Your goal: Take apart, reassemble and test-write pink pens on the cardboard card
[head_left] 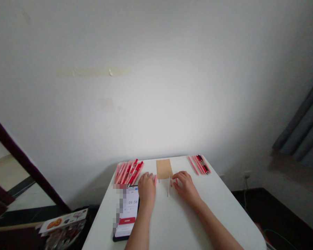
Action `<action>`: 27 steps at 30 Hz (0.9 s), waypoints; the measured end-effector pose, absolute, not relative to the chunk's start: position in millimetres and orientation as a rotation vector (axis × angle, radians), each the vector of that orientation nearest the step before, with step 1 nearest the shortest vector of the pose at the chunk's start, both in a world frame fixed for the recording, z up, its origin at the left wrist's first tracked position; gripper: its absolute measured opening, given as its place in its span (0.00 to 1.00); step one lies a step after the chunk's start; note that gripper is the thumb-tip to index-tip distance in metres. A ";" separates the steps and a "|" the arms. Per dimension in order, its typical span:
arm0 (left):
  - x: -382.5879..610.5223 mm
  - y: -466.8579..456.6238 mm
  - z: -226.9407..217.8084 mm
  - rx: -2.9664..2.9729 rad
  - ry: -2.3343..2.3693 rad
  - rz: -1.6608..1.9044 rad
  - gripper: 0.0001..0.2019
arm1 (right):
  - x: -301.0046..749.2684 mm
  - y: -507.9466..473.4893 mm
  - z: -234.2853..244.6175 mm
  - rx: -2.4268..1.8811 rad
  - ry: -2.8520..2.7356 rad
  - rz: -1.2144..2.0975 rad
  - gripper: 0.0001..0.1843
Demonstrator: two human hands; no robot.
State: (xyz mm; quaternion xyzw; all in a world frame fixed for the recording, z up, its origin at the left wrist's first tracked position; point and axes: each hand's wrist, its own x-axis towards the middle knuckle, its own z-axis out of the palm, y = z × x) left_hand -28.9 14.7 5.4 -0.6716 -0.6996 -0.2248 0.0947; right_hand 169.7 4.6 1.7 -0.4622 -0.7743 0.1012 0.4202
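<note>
- A slim white stick lies on the desk between the two hands, its length running away from the person, near the right hand's fingertips and touching neither hand.
- A pink piece stands along the inner edge of the left hand, at the thumb side.
- The left hand is palm down with its fingers curled; whether it grips the pink piece or only rests against it, I cannot tell.
- Small reddish-pink bits sit by the thumb and forefinger of the right hand, just right of the stick; they are too small to make out well.
- The right hand has its fingers bent, with a gap between thumb and forefinger; I cannot tell whether it pinches any of the bits.
- A tan card lies flat just beyond the hands.
- A pile of pink and red pens covers the desk's far left corner, some crossing others.
- A row of pens, pink, red and black, is at the far right corner.
- A phone lies face up beside the left forearm, its screen lit and partly pixelated.
- The white desk reaches a pale wall bearing a strip of yellowish tape.
</note>
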 end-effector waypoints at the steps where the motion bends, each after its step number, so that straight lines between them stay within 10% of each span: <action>1: -29.1 14.8 5.5 -1.996 -2.077 -0.666 0.17 | 171.4 5.4 1.4 -1.151 -1.917 0.253 0.11; 27: 11.6 1.8 2.5 -2.361 -1.668 -1.241 0.04 | 189.7 24.4 -17.7 -1.400 -1.754 0.121 0.11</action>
